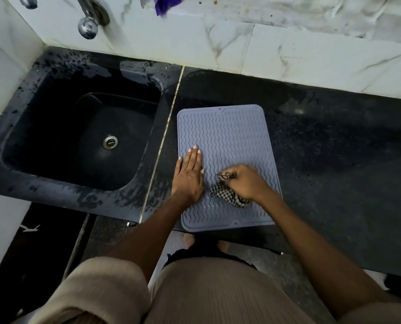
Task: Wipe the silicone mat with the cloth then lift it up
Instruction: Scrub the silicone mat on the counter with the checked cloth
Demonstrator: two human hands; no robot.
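Note:
A grey silicone mat [225, 136] with wavy ridges lies flat on the black counter, its near edge at the counter's front. My left hand [189, 175] rests flat on the mat's left side, fingers straight and pointing away from me. My right hand [244, 182] grips a bunched black-and-white checked cloth [220, 191] and holds it against the mat's near middle. Most of the cloth is hidden under that hand.
A black sink [82, 141] with a metal drain sits left of the mat, its rim wet. A chrome tap [88, 25] hangs above it. Bare black counter [340, 164] stretches to the right. A marble-tiled wall [288, 54] stands behind.

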